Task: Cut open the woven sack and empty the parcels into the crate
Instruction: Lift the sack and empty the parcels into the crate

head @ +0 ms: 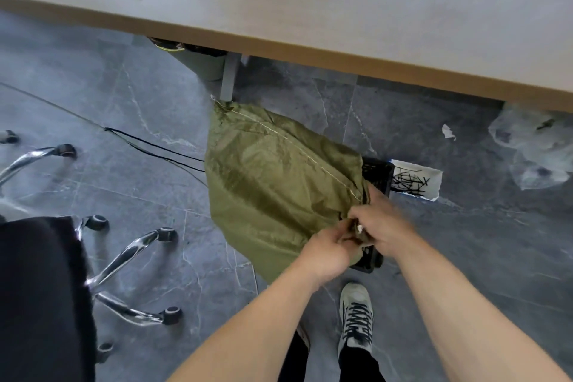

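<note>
Sack (273, 183) corner within both grips

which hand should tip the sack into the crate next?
Probably left. The left hand grips the green sack on its bulk side; the right hand pinches the mouth over the black crate, so it steers.

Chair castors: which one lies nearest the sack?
The castor on the chrome leg pointing toward the sack; the others sit further left or lower in view.
</note>
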`<move>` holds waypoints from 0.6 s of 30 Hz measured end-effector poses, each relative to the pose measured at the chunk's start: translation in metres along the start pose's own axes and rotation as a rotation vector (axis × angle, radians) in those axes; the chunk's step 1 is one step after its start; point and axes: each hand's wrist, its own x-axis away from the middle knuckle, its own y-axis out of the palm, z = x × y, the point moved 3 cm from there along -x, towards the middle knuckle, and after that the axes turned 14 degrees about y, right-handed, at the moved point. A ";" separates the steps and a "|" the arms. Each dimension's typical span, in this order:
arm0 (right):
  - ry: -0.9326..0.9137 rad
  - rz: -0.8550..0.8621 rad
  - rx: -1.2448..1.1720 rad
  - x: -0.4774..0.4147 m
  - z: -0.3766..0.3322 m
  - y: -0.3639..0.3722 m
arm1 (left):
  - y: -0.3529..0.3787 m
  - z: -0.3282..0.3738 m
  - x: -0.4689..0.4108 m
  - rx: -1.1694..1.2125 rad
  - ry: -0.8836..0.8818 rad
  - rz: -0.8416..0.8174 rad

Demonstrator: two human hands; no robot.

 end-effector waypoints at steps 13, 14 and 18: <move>-0.477 0.309 0.741 -0.023 0.037 0.010 | -0.186 -0.014 -0.067 -0.711 -0.101 0.390; -0.506 0.308 0.742 -0.027 0.041 0.010 | -0.189 -0.012 -0.074 -0.811 -0.059 0.343; -0.567 0.342 0.747 -0.036 0.049 0.008 | -0.193 0.001 -0.108 -1.033 0.024 0.136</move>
